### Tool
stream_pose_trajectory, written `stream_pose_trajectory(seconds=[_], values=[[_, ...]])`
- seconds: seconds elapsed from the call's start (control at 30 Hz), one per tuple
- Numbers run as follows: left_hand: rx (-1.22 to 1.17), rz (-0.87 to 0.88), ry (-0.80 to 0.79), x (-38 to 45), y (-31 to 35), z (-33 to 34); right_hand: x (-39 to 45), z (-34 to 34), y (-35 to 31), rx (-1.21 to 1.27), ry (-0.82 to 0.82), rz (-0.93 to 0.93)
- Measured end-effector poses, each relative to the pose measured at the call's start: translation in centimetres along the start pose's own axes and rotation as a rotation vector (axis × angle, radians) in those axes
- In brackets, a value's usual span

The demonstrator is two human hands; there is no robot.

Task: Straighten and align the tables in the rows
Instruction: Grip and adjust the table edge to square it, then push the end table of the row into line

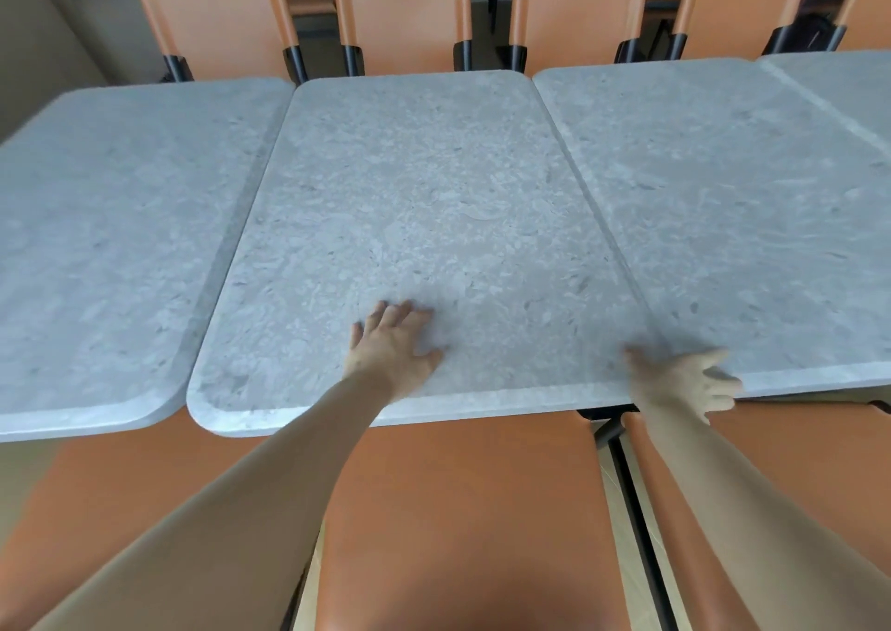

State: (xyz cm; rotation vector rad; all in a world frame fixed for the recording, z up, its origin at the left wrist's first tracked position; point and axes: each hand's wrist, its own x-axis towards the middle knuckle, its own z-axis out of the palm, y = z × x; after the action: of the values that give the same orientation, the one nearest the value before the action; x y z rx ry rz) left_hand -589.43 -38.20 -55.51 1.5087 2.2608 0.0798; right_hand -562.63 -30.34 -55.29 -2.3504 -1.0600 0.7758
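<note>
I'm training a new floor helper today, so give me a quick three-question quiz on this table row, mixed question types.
1. True or false: the left hand lies flat on the middle grey speckled stone-look table.
2. Multiple choice: the right hand is at A) the far edge of the left table, B) the near corner where the middle table meets the right grey stone-look table, C) an orange leather chair back.
3. Which table's near edge sticks out closest to the camera?

Key: 1 true. 2 B. 3 the middle table, slightly past the left grey stone-look table.
</note>
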Motion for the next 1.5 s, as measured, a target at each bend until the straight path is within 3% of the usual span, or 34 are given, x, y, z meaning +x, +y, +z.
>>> stream_pose_trajectory(seconds=[0.1, 0.2, 0.37, 0.5, 0.63, 0.93, 1.13, 1.5], values=[[-0.400, -0.057, 0.026, -2.4, 0.0, -3.2, -3.5, -1.4, -1.3, -0.050, -0.264, -0.343], [-0.670, -0.034, 0.112, -6.9, 1.1, -6.6, -9.2, -3.4, -4.2, 0.103, -0.564, -0.518], [-0.996, 0.136, 0.239, -17.6, 2.4, -12.4, -18.5, -10.1, -7.7, 0.241, -0.747, -0.759], [-1.098, 0.119, 0.333, -25.7, 0.5, -16.1, -24.9, -15.4, -8.9, 0.360, -0.830, -0.806], [-1.116, 0.105, 0.443, -31.5, -1.4, -20.7, -31.2, -19.2, -10.7, 0.410, -0.854, -0.865], [-1.011, 0.345, 0.596, -45.3, -4.1, -29.3, -44.7, -27.2, -6.8, 0.473, -0.969, -0.850], [-0.970, 0.430, 0.641, -52.3, -5.9, -31.1, -51.3, -30.4, -3.8, 0.534, -0.977, -0.860], [-0.956, 0.399, 0.678, -58.8, -10.2, -31.2, -58.4, -32.8, -1.9, 0.555, -0.974, -0.938]])
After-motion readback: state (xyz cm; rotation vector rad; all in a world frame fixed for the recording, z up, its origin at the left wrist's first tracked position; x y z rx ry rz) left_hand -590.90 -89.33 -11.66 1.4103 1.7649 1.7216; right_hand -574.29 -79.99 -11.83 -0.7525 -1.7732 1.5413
